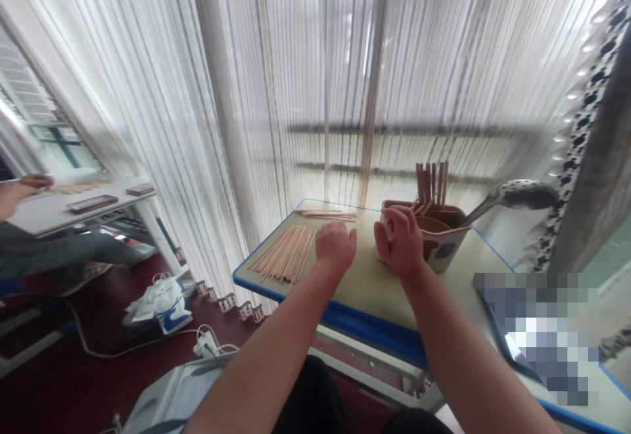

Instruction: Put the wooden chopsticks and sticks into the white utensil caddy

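Observation:
My left hand (336,246) is over the table, its fingers curled down and closed; whatever they may hold is hidden behind the knuckles. Just left of it lies a fanned bundle of chopsticks (284,253), and a few more chopsticks (328,215) lie behind it. My right hand (401,240) is in front of a utensil container (456,240), its thumb apart from its bent fingers, with nothing visible between them. Several upright wooden sticks (432,184) stand in the container. A slotted metal spoon (522,194) leans out over its right rim.
A blue-edged table (374,289) carries these things, with a pixelated dark object (537,342) on its right. Curtains (315,79) hang behind. At left are another person's hand (34,183), a white table (49,214), a plastic bag (167,299) and a floor cable (133,343).

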Available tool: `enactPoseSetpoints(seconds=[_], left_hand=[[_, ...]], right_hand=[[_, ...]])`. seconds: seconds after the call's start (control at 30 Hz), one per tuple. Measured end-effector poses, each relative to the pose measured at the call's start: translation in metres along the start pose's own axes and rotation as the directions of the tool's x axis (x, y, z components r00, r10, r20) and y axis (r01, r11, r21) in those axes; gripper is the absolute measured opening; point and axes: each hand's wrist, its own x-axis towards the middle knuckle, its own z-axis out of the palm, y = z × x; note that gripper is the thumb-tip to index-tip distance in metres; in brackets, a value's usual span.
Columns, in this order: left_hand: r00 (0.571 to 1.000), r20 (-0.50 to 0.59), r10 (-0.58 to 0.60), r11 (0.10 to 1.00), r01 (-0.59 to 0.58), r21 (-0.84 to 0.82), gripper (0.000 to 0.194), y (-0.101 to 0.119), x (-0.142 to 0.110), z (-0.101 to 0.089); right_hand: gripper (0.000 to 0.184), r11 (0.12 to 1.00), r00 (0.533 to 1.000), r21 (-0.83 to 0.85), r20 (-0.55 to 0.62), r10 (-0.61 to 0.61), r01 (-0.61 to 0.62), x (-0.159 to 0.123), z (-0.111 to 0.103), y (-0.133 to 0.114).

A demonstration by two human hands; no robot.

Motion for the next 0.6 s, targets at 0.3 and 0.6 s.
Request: enactPoseSetpoints(seconds=[0.3, 0.6], left_hand=[[0.948, 0.136, -0.287, 0.905, 0.222, 0.362, 0.06, -0.02, -0.035, 0.014], [0.951, 0.207, -0.231, 0.903, 0.131, 0.409, 0.029, -0.015, -0.035, 0.009]], right_hand=[[0.027, 0.993, 0.989, 0.049, 0.108, 0.105, -0.111, -0.01, 0.015, 0.006], [0.024, 0.993, 0.983, 0.042, 0.149, 0.104, -0.111, -0.01, 0.015, -0.001]])
